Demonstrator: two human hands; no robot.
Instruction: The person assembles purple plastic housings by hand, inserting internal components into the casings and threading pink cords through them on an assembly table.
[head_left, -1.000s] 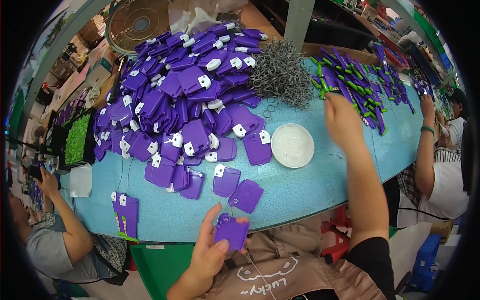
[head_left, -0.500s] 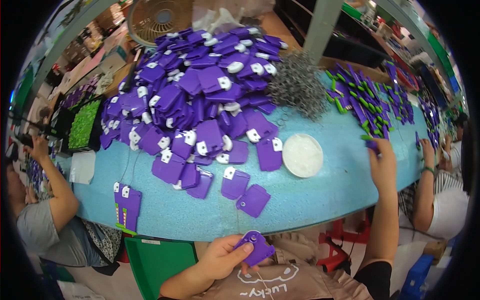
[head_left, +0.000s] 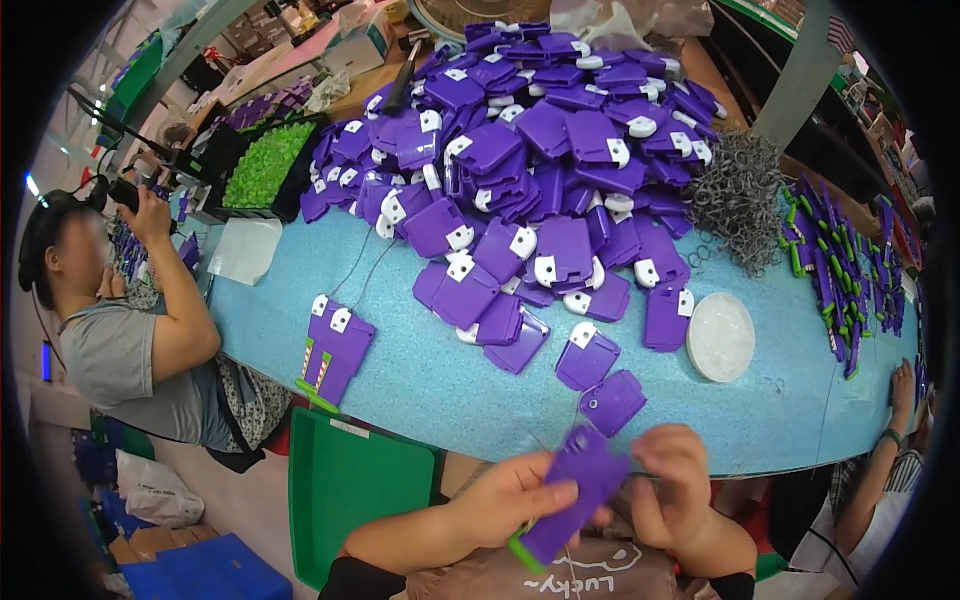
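Note:
My left hand (head_left: 510,500) is closed on a purple plastic piece (head_left: 580,485) with a green end, held just off the table's near edge. The piece is blurred, and whether it is one part or several overlapping is hard to make out. My right hand (head_left: 678,495) is beside its right side, fingers blurred but apart from the thumb, nothing visible between them. Just beyond, two flat purple plates lie on the table: a white-cornered plate (head_left: 588,362) and a plain plate (head_left: 613,403). Farther back rises a large heap of purple plates (head_left: 490,150) with white corners.
A round white dish (head_left: 720,338), grey metal rings (head_left: 738,200) and purple-green strips (head_left: 840,260) are to the right. At left are a joined purple piece (head_left: 345,350), a white sheet (head_left: 245,250) and a tray of green bits (head_left: 265,165). A green bin (head_left: 365,500) stands below; co-workers sit at both sides.
My right hand has come back from the strips at the right to the piece in my left hand. A green end now shows on the held piece. The view has shifted left.

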